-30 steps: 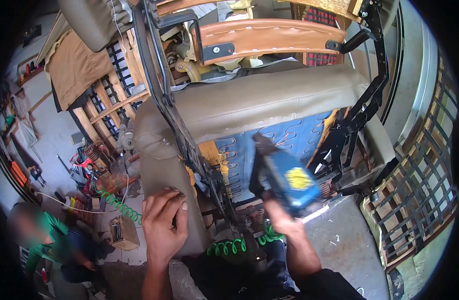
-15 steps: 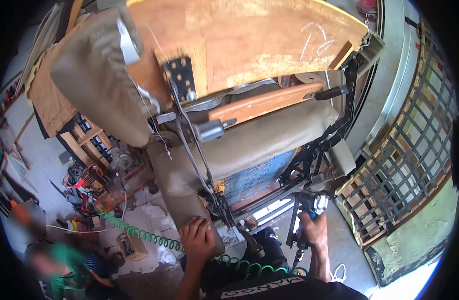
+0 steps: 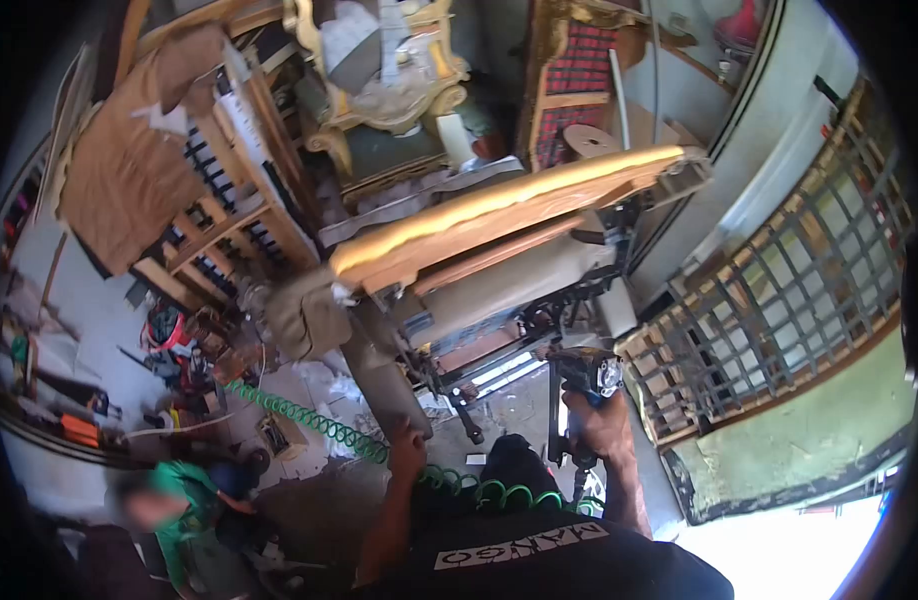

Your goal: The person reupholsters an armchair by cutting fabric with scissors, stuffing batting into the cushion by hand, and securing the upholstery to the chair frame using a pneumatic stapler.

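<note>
My right hand (image 3: 601, 425) is wrapped round the handle of an air stapler (image 3: 579, 385), held upright to the right of the recliner frame. A green coiled hose (image 3: 309, 415) runs across my lap near the tool. My left hand (image 3: 407, 448) rests at the near end of the brown padded armrest (image 3: 379, 375), its fingers partly hidden. In front of me stands the recliner, with a wooden panel (image 3: 509, 225) edged in yellow foam across its top. Below the panel are the brown padded front (image 3: 509, 290) and a black metal mechanism (image 3: 549, 320).
A webbed wooden frame (image 3: 769, 330) leans at the right. An ornate gold chair frame (image 3: 389, 100) stands at the back. Brown fabric (image 3: 129, 180) hangs over wooden frames at the left. A person in green (image 3: 184, 510) is low at the left, near a wooden box (image 3: 279, 437).
The stapler has moved away from the seat's blue underside, to the right and nearer my body. The recliner's panel has tipped down towards me, and my view has shifted back.
</note>
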The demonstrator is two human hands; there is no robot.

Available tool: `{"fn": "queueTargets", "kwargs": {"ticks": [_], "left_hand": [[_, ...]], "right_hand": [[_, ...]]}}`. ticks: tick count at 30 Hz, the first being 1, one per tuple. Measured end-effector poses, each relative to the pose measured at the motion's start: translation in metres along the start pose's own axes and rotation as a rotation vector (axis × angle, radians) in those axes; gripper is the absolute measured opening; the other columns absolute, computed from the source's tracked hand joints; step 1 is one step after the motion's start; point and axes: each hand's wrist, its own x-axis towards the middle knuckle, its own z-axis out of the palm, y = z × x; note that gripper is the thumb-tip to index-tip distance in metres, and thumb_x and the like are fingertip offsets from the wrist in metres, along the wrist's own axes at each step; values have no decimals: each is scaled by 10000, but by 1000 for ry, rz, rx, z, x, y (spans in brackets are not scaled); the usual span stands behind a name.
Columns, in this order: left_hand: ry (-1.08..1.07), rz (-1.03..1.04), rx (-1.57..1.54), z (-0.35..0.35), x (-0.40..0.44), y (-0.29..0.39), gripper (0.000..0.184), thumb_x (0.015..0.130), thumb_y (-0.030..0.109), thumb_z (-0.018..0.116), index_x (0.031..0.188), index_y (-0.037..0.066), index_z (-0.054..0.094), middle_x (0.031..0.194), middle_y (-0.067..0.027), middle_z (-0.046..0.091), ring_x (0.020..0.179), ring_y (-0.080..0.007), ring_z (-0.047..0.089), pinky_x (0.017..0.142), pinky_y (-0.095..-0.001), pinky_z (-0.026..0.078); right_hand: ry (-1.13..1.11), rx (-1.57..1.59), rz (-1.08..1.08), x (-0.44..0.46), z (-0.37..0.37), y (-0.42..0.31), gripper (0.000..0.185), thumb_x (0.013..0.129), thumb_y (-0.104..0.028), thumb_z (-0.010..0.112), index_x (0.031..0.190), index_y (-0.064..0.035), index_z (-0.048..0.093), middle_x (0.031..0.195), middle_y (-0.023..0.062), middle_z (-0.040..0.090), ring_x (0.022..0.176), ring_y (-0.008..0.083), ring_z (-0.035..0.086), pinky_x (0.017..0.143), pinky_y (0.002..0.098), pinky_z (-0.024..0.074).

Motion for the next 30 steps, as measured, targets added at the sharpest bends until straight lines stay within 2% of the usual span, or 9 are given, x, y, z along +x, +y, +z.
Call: {"fn": "queueTargets", "kwargs": {"ticks": [10, 12, 16, 18, 19, 20, 21, 26, 30], "left_hand": [[-386, -306, 294, -37, -98, 8, 161, 744, 104, 647, 857, 43, 745, 881, -191, 715, 800, -389, 681, 770, -505, 546], [-402, 342, 483, -18, -104, 10, 94, 757, 120, 663, 777, 43, 713, 825, -165, 701, 724, -364, 673, 707, -474, 553], [-424, -155, 493, 71, -115, 49, 126, 712, 193, 732, 752, 106, 649, 742, -129, 648, 679, -330, 655, 652, -459, 535], [-345, 283, 523, 110, -116, 100, 171, 728, 219, 739, 830, 105, 663, 768, -144, 645, 683, -336, 652, 653, -473, 531], [-444, 210, 627, 135, -116, 122, 251, 815, 237, 710, 972, 57, 634, 855, -206, 673, 779, -400, 679, 711, -520, 541], [-284, -629, 280, 174, -120, 149, 308, 873, 205, 658, 1101, 19, 568, 951, -274, 688, 891, -470, 680, 785, -558, 542], [-279, -844, 198, 183, -121, 171, 275, 879, 203, 646, 1075, 20, 587, 950, -275, 690, 891, -466, 684, 778, -557, 545], [-984, 271, 699, 145, -106, 204, 197, 905, 192, 586, 945, 26, 683, 946, -283, 702, 888, -443, 706, 743, -553, 557], [-658, -632, 276, 144, -100, 182, 214, 866, 239, 600, 880, 55, 708, 925, -182, 730, 905, -341, 723, 711, -504, 572]], "right_hand": [[417, 34, 183, -11, -182, 44, 296, 876, -272, 649, 938, 15, 684, 600, 96, 634, 483, 197, 638, 494, 362, 506], [437, -8, 192, -7, -231, 63, 300, 867, -276, 651, 918, 18, 684, 596, 102, 635, 485, 201, 640, 499, 365, 511], [396, -46, 279, 6, -321, 84, 334, 856, -287, 651, 891, 44, 682, 598, 111, 640, 499, 209, 651, 528, 371, 527], [410, -78, 262, 20, -352, 97, 349, 855, -298, 651, 874, 48, 683, 600, 114, 643, 508, 215, 656, 539, 378, 532], [461, -108, 231, 28, -363, 101, 361, 852, -308, 650, 851, 52, 682, 602, 117, 646, 523, 226, 664, 550, 383, 536], [508, -141, 199, 37, -371, 104, 375, 850, -317, 649, 828, 56, 681, 603, 121, 649, 539, 236, 673, 562, 389, 539], [492, -142, 198, 44, -377, 101, 375, 850, -317, 649, 828, 56, 681, 603, 121, 649, 539, 236, 673, 562, 389, 539], [356, -129, 245, 104, -385, 108, 419, 852, -368, 674, 822, 50, 685, 616, 123, 668, 576, 248, 689, 599, 397, 547], [221, -90, 239, 156, -373, 93, 431, 854, -392, 698, 834, 38, 701, 621, 116, 682, 605, 247, 711, 607, 387, 552]]}}
